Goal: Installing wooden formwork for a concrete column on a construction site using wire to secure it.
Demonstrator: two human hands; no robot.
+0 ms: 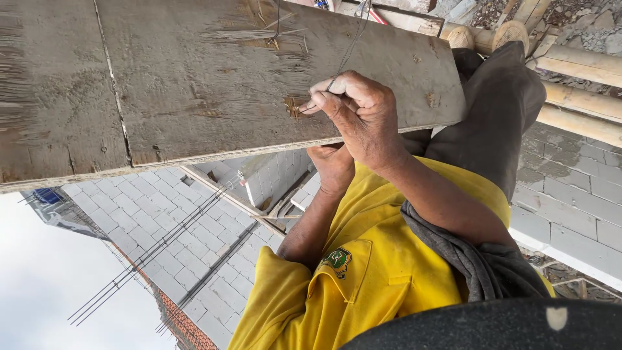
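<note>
Your right hand (pixel 359 116) was up against the face of the broad, weathered grey-brown wooden plank (pixel 214 78), close to its lower edge. Its thumb and fingers (pixel 337 87) were pinched together on a thin dark steel tie wire (pixel 346 52), so the hand was closed on that wire. The wire ran from the pinch upward and a little to the right across the plank's face, toward the top edge of the view. Just left of your fingertips, the wire's lower end met a small splintered hole (pixel 295 107) in the wood, so the held part lay right beside the hole and touched the board there.

Your left hand (pixel 334 165) sat below the plank's lower edge, directly under your right hand, with its fingers reaching up behind the board. You could not tell from this view whether it was gripping the plank or only pressing against it, because the fingertips were hidden behind the wood.

You wore a bright yellow short-sleeved shirt (pixel 382 272) with a small badge on the chest pocket, and a grey cloth (pixel 473 259) lay draped near your right arm. Beyond the plank stood a wall of pale grey concrete blocks (pixel 188 240), with thin steel reinforcing bars (pixel 149 259) projecting from it toward the sky. At the upper right lay several round pale bamboo poles (pixel 576 84), well apart from both hands.
</note>
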